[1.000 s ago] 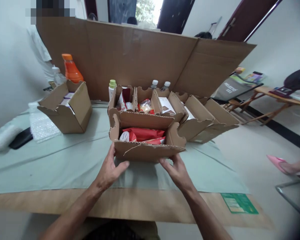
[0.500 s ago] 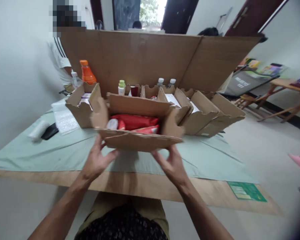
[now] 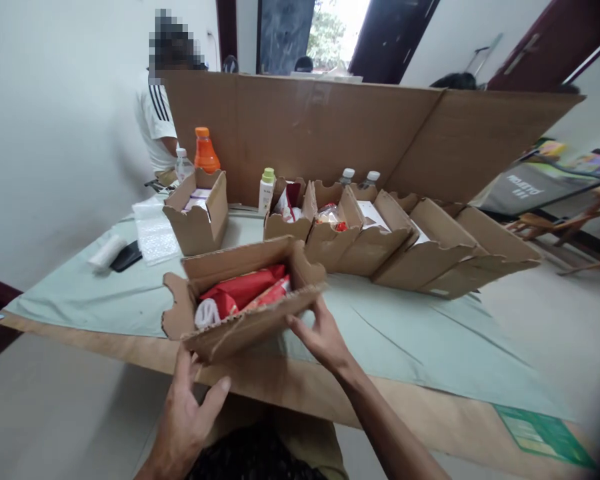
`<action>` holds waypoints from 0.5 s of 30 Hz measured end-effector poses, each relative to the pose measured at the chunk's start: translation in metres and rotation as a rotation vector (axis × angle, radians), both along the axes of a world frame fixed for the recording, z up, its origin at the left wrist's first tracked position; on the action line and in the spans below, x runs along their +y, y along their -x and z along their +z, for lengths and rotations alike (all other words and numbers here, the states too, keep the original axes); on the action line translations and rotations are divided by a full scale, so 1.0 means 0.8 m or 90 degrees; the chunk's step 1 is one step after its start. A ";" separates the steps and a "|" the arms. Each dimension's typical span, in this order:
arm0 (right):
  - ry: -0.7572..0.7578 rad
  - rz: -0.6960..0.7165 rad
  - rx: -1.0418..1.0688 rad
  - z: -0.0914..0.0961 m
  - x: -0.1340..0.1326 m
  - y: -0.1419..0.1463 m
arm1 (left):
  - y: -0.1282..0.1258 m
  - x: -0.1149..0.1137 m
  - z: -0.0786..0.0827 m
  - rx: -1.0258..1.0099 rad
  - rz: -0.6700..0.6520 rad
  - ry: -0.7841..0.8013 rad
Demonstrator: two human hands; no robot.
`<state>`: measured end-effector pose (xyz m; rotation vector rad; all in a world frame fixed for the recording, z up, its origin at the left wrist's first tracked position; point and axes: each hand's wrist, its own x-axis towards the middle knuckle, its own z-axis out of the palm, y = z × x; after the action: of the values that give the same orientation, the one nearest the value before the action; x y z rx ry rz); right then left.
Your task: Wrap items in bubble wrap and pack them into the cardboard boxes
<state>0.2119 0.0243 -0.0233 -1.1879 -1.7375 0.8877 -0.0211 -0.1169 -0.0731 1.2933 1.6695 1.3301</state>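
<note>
An open-topped cardboard box [image 3: 250, 331] is between my two hands at the table's front edge, turned at an angle. Inside lie red shiny packets [image 3: 247, 288] and a rolled white thing [image 3: 208, 313]. My left hand [image 3: 187, 400] holds the box's near left corner, its fingers against the cardboard and its thumb apart from it. At the right end, my right hand [image 3: 323, 337] grips the box, thumb on the near wall and the other fingers partly hidden behind the end.
Several cardboard bins [image 3: 335, 247] stand in a row behind, with another bin [image 3: 197, 227] at left. A tall cardboard panel [image 3: 310, 133] closes off the back. An orange bottle [image 3: 207, 153], a green-capped bottle [image 3: 266, 191], bubble wrap [image 3: 157, 230] and a black flat object [image 3: 126, 257] are also here. A person [image 3: 155, 120] sits beyond.
The box has come toward me and to the left, away from the row of bins, and turned so its left end is nearer. Both hands moved with it, and the view shifted.
</note>
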 end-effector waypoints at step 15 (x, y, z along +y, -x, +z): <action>-0.095 0.045 0.088 -0.024 0.102 0.130 | -0.029 0.008 -0.028 0.021 0.014 -0.051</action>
<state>0.1079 0.1058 -0.0425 -0.9502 -1.7103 0.8459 0.0022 -0.1109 -0.0953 1.3533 1.6712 1.4088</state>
